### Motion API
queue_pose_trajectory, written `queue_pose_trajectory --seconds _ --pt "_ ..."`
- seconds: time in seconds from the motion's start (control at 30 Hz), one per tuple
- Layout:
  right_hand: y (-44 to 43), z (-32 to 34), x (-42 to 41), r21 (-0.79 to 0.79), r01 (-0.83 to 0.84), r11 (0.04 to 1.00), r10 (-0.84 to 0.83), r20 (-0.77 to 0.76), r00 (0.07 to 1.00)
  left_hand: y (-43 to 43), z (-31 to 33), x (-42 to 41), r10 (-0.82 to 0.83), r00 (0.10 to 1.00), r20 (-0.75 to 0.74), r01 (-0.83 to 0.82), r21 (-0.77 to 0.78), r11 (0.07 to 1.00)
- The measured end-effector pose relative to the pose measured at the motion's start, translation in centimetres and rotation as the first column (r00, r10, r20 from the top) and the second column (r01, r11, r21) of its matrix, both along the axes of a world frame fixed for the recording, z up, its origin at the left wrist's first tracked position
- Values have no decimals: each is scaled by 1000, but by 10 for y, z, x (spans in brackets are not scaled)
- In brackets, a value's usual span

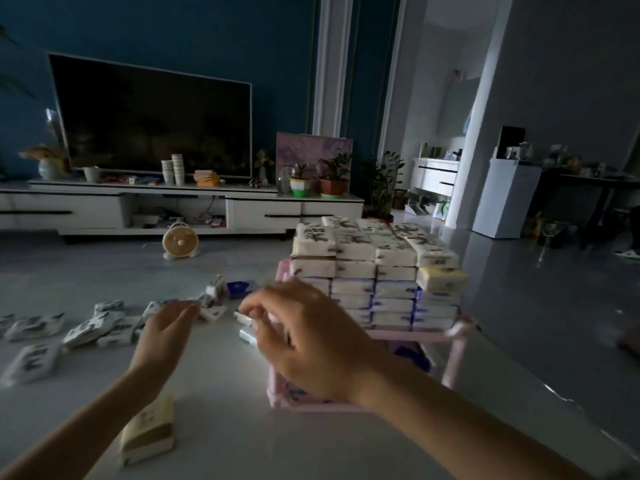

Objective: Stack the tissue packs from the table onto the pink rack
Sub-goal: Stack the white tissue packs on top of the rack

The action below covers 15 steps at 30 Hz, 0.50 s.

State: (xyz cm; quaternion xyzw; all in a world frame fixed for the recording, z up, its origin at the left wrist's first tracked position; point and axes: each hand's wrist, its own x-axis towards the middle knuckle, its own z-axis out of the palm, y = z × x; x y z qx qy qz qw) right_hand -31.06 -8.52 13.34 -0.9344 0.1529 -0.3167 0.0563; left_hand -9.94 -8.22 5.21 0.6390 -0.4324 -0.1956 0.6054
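Though many tissue packs (374, 271) stand stacked on the pink rack (455, 355), loose packs (86, 330) lie scattered on the desk (221, 393) left of it; step judged: fetching another. The left hand (166, 327), fingers straight, hovers over them; right hand (304, 330) curled beside the rack, hold unclear. Next: grip one pack, lift it onto the top row.

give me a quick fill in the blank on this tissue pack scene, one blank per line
1. The rack under the stacked packs is ____ in colour.
2. The loose packs lie on the table to the ____ of the rack.
3. The round fan stands on the ____.

Missing words: pink; left; floor
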Motion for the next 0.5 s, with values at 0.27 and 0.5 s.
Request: queue_pose_trajectory --seconds 0.27,0.5 --pt "-21 -86 99 362 111 925 -9 -273 962 37 -82 93 292 891 349 -353 124 927" --pt "-58 -123 180 428 244 870 -132 -275 952 30 -102 122 232 828 510 -335 120 935"
